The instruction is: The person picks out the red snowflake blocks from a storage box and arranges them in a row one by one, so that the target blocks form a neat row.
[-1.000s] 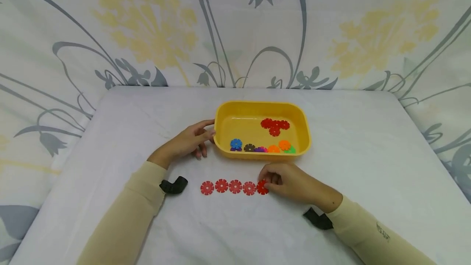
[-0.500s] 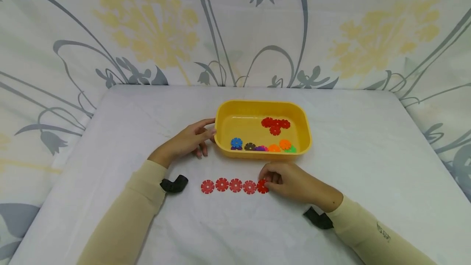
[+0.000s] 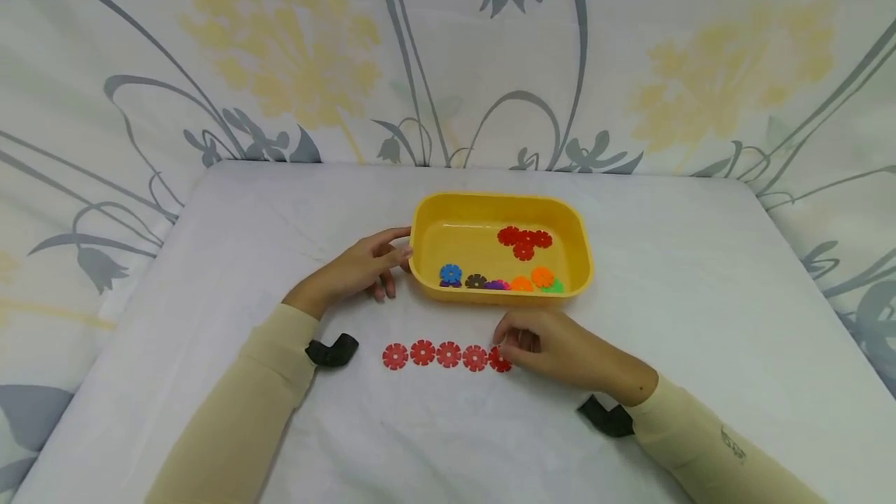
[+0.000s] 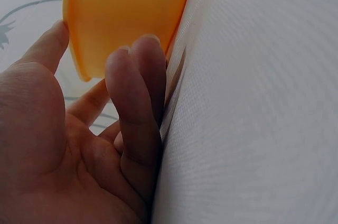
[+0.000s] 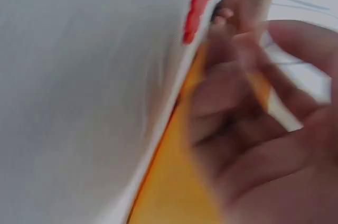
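The left hand (image 3: 353, 267) is touching the yellow tray (image 3: 458, 236), fingers loosely extended. The right hand (image 3: 549, 344), fingers curled, is partly covering the rightmost red disc (image 3: 498, 362) on the bench (image 3: 700, 294); grip cannot be verified.

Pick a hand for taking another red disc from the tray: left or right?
Right, I'd say. The right hand is just in front of the tray, whose red discs lie toward its right side. The left hand touches the tray's left end, so could steady it.
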A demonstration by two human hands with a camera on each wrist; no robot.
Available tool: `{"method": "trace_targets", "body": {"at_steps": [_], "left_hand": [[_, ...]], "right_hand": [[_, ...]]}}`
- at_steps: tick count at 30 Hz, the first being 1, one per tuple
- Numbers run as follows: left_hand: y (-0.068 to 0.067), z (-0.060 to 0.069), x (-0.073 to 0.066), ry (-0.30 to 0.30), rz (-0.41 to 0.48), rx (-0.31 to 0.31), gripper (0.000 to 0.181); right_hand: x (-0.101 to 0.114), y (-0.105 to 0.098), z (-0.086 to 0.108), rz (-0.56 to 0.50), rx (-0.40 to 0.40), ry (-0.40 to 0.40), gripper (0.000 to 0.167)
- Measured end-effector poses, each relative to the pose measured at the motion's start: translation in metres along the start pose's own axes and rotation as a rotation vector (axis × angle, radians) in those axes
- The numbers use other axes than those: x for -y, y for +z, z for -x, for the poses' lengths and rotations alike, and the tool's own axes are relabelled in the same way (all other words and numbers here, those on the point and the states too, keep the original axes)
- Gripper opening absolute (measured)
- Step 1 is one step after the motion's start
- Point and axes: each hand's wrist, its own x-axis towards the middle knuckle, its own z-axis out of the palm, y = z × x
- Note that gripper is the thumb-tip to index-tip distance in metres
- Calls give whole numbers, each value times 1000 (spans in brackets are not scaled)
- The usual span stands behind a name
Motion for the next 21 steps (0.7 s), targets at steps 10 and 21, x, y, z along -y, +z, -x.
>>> {"method": "trace_targets", "body": {"at_steps": [10,21], "left_hand": [[-1,-3,3,16,4,-13,62],[2,1,0,22,8,1,60]], "right_hand": [[17,-45,2,126,-230,-97,11],[-14,-79,-41,285,-268,110,18]]}}
